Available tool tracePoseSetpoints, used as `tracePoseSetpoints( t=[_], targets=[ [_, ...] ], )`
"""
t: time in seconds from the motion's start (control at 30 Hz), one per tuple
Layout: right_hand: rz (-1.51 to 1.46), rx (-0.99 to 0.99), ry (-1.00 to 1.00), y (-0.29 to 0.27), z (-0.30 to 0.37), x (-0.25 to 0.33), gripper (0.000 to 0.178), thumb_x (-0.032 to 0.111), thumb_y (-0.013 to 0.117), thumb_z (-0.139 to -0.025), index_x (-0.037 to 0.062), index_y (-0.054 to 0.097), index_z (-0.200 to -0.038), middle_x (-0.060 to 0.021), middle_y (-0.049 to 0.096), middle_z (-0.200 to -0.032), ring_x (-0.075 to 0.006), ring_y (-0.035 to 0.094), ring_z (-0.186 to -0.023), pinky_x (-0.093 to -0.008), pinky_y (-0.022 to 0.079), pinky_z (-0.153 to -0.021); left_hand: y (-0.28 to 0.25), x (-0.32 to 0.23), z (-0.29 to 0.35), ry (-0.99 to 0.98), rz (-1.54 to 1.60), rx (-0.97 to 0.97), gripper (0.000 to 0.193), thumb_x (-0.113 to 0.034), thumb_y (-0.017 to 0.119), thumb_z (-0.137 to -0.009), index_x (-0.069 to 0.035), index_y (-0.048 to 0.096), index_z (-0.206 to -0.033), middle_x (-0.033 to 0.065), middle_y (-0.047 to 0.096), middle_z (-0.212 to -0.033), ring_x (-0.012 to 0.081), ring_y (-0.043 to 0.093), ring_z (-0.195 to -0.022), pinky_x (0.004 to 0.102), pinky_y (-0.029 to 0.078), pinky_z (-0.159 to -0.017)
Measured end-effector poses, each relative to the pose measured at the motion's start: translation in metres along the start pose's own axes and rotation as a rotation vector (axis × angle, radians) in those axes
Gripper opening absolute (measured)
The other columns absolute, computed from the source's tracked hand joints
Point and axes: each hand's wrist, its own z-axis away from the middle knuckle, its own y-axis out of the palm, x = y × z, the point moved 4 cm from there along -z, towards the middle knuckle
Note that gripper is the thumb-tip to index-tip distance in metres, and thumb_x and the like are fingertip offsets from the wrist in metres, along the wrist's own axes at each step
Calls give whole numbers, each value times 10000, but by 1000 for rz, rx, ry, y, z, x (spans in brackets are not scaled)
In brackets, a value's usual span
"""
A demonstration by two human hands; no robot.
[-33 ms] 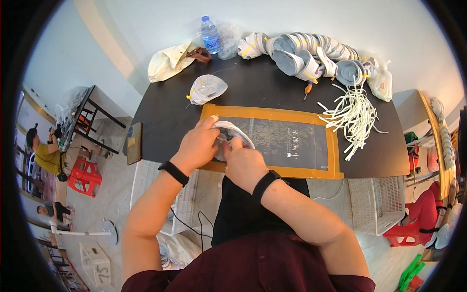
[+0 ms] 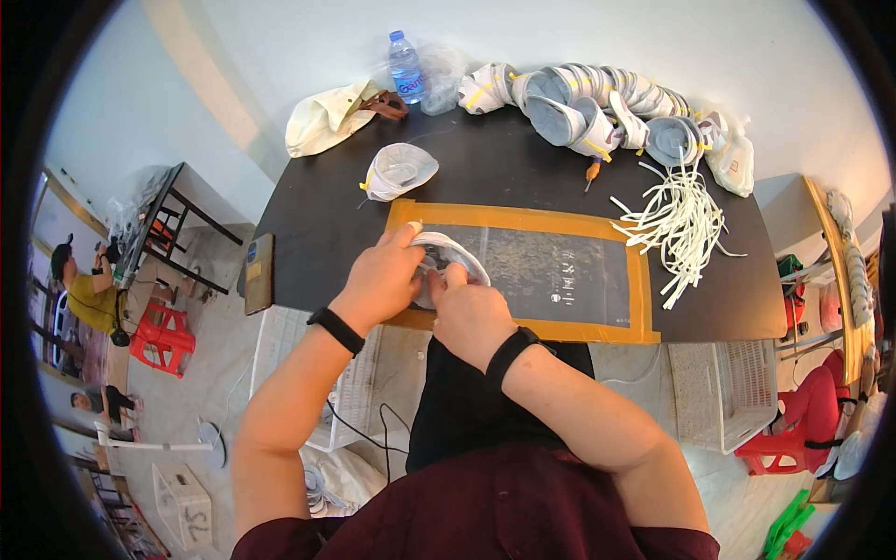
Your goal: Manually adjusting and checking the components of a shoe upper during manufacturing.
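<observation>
Over the near left part of a dark board [image 2: 523, 271] edged with brown tape, both my hands work on a grey-white cup-shaped fabric piece [image 2: 450, 246]. My left hand [image 2: 381, 278] grips its left side, the thumb side up at the rim. The fingers of my right hand [image 2: 469, 313] reach into its opening and are closed there; whether they pinch anything small is hidden. Farther back and to the left, a similar grey fabric cup [image 2: 401, 172] with a yellow strip lies on the table. My hands cover much of the held piece.
The dark table [image 2: 322, 224] carries a row of stacked fabric cups [image 2: 597, 84], white strips [image 2: 681, 224], a small orange-handled tool [image 2: 593, 172], a water bottle [image 2: 405, 70], a cream cloth bag [image 2: 327, 121] and a phone [image 2: 259, 273]. White crates [image 2: 723, 392] stand below. Another person [image 2: 89, 299] is far left.
</observation>
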Motion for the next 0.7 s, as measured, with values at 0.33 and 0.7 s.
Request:
tracePoseSetpoints(
  t=[0.33, 0.7],
  targets=[
    [-99, 130, 53, 0, -17, -8, 585, 184, 601, -808, 44, 497, -1367, -183, 547, -1105, -324, 684, -796, -400, 570, -711, 18, 12, -10, 25, -40, -89, 152, -23, 643, -751, 14, 612, -895, 198, 522, -1304, 367, 567, -1115, 424, 521, -880],
    [-39, 160, 59, -6, -20, -4, 545, 155, 597, -841, 52, 485, -1364, -184, 555, -1120, -330, 684, -841, -400, 568, -737, 18, 5, -19, 21, -143, 114, 141, -28, 610, -789, 6, 608, -926, 189, 521, -1317, 359, 596, -1086, 421, 527, -873]
  ],
)
